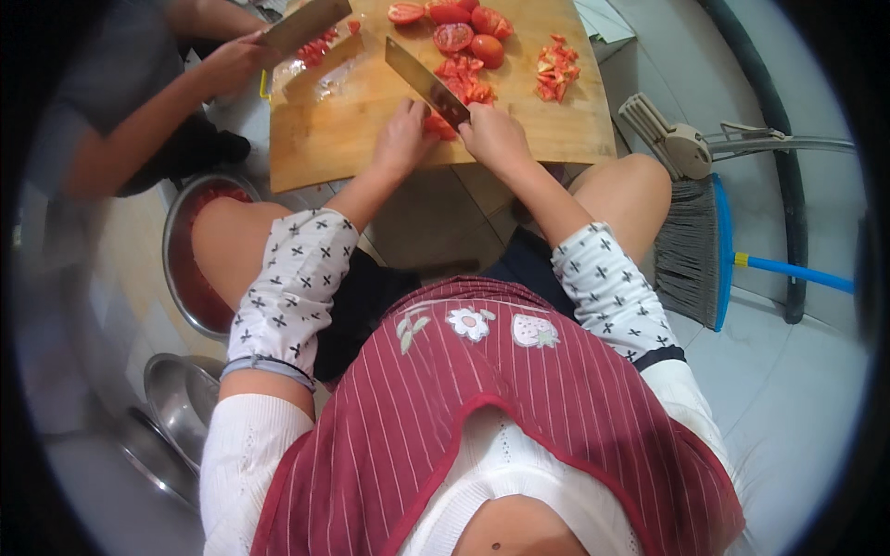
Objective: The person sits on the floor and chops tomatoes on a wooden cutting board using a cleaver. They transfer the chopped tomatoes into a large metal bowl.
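Note:
My right hand (pixel 495 135) grips a cleaver (pixel 425 82), its wide blade slanting up and left over the wooden cutting board (pixel 570 139). Close beside it, the fingers of my left hand (pixel 403 135) rest on a piece of red tomato (pixel 439 126) near the board's front edge; my fingertips are partly hidden. Chopped tomato (pixel 467 80) lies just beyond the blade. Farther back are whole-looking and halved tomatoes (pixel 453 37). A separate heap of tomato pieces (pixel 556 69) sits on the right of the board.
At upper left, a co-worker's hand (pixel 233 64) holds another cleaver (pixel 306 31) over chopped tomato. A steel basin (pixel 170 278) with red contents stands by my left knee, with more steel bowls (pixel 177 399) below. A blue broom (pixel 723 254) and a folded rack (pixel 685 146) are at right.

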A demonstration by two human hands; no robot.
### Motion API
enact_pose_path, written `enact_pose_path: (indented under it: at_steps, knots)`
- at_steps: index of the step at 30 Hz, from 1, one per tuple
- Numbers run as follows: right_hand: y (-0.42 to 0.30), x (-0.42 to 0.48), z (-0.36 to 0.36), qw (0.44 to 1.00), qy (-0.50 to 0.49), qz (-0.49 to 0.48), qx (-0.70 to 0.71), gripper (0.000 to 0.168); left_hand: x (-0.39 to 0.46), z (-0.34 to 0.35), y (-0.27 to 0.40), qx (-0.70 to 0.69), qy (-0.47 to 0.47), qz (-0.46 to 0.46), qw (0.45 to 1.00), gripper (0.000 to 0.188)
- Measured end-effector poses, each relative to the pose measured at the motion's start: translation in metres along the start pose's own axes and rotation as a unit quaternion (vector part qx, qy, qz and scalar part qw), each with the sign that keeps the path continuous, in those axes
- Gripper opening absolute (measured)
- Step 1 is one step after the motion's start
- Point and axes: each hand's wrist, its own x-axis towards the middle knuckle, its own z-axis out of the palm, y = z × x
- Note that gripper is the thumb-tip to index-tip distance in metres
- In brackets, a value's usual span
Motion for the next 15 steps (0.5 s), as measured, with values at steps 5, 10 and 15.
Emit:
enact_pose_path:
  at_steps: [5, 10, 15]
  knots:
    - [-0.005, -0.028, -0.007, 0.997, -0.043, -0.001, -0.070, 0.014, -0.004, 0.005, -0.006, -0.004, 0.011, 0.054, 0.998, 0.032]
    - [-0.001, -0.027, 0.015, 0.999, -0.025, 0.029, -0.019, 0.013, -0.006, 0.010, 0.001, -0.010, 0.016, 0.062, 0.998, 0.025]
    - [0.005, 0.021, 0.032, 0.999, -0.030, 0.024, 0.001, 0.019, -0.004, 0.013, 0.003, 0.033, -0.006, 0.042, 0.999, 0.019]
